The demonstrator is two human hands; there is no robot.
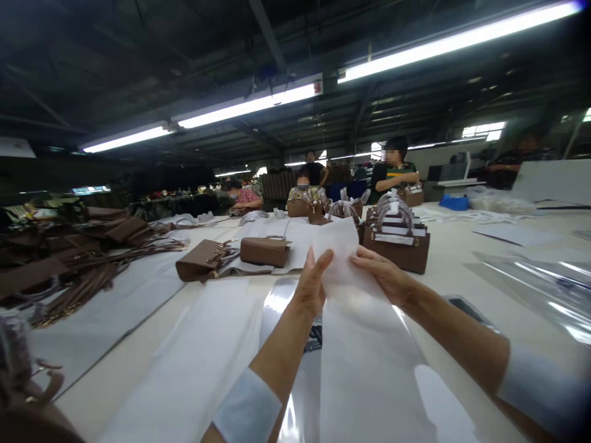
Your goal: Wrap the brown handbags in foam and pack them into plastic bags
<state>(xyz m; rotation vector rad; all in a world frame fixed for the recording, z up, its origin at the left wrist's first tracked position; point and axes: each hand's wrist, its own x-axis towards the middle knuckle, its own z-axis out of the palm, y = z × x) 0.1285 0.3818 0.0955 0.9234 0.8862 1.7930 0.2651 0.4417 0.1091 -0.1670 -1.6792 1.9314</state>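
A long white sheet of thin paper (364,375) hangs toward me, its far end raised between my hands. My left hand (311,286) grips its left edge, thumb on top. Across from it, my right hand (385,274) pinches the right edge; the fingertips partly sit behind the paper. Beneath lies a shiny clear plastic sheet (272,301), mostly covered. Another stack of white paper (198,344) rests to the left. Just beyond my hands are two brown handbags, one tilted (201,259) and one lying flat (264,251).
Brown bags with wrapped handles (397,249) stand right of centre. Brown bag pieces and straps (92,252) heap at left. A phone-like dark object (473,312) lies near my right forearm, with clear plastic (545,289) farther right. Co-workers, one in a dark striped shirt (409,169), are across the table.
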